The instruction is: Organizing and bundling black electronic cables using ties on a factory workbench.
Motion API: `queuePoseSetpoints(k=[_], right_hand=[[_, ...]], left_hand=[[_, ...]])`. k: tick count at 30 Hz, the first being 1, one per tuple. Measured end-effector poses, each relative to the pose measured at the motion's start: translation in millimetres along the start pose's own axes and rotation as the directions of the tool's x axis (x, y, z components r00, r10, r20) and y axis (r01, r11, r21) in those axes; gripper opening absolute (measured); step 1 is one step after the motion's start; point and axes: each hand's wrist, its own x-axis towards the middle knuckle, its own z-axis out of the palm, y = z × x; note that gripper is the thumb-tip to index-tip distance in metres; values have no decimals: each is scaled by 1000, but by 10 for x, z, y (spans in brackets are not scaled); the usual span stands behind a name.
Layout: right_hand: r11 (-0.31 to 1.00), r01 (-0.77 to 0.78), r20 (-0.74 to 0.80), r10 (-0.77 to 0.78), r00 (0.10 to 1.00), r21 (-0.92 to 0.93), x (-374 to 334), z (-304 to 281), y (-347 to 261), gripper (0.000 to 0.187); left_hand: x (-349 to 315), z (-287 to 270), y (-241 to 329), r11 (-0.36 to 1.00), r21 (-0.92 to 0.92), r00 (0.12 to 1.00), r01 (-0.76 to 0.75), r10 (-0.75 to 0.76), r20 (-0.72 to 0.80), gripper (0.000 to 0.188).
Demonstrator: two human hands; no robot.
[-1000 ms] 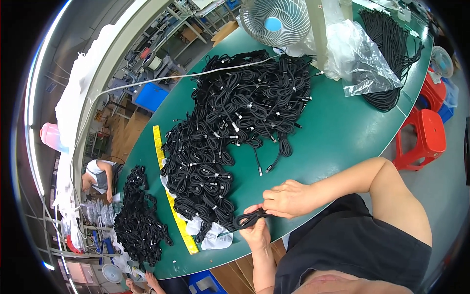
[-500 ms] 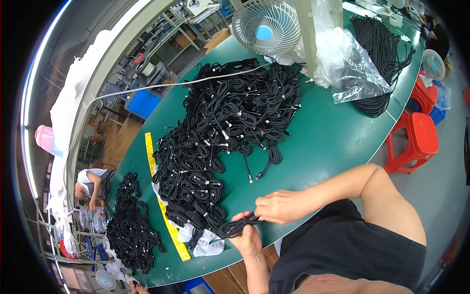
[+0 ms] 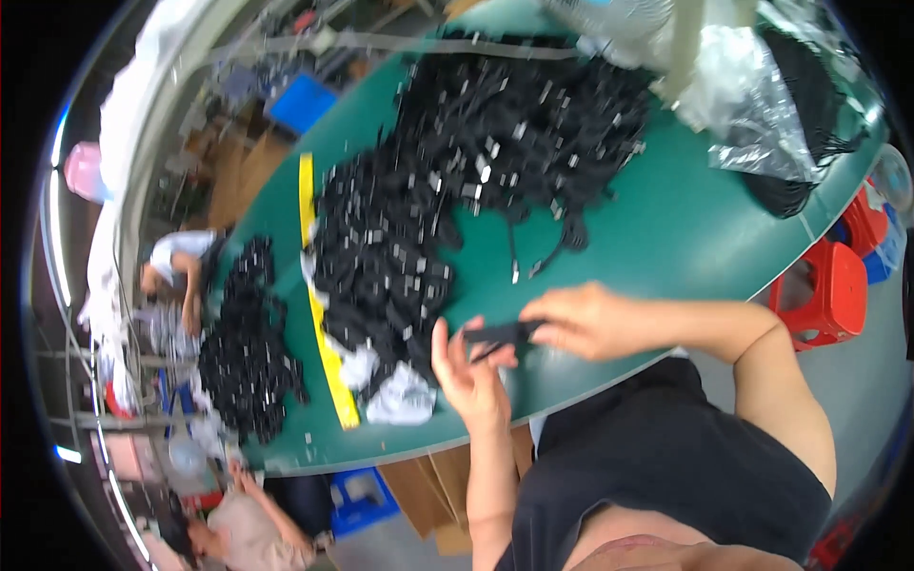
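In my right hand (image 3: 590, 322), a coiled black cable (image 3: 505, 333) is pinched by its right end between thumb and fingers. My left hand (image 3: 471, 381) is palm up just left of it, thumb and fingers spread. The cable's left end lies across or just over those fingers; blur hides whether they touch. Beyond both hands spreads a large heap of coiled black cables (image 3: 381, 257) with pale connector ends. Two loose cable ends (image 3: 515, 262) stick out of the heap toward me.
A yellow strip (image 3: 319, 305) and white plastic bags (image 3: 405, 395) border the heap on the green table (image 3: 685, 228). Left of the strip lies a smaller cable pile (image 3: 243, 352). At the far right are a clear bag (image 3: 762, 114) and red stools (image 3: 824, 295). Two people sit at left.
My view has swung, so the table sits higher in the picture. The left fingers have opened from around the coiled cable, while the right hand keeps hold of it.
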Motion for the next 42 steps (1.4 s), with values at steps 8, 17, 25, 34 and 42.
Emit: queuePoseSetpoints(k=[8,17,25,34,42], right_hand=[[804,-450,79,458,885,389,146,108,83,22],[987,114,-300,-144,943,-117,-61,302,243,8],[842,-432,-49,471,881,323,58,348,173,16],[730,-204,-101,183,978,-652,679,70,892,25],[521,-129,-21,207,978,-844,426,232,989,19]], left_hand=[[-37,-57,-128,984,176,1000,-25,23,11,30],[-211,-72,-111,811,-121,803,573,-526,279,38],[-185,-153,-43,802,276,828,530,-560,39,42],[241,-510,126,814,-504,937,289,-348,-25,54],[220,-521,-19,887,-289,933,361,-338,127,40]])
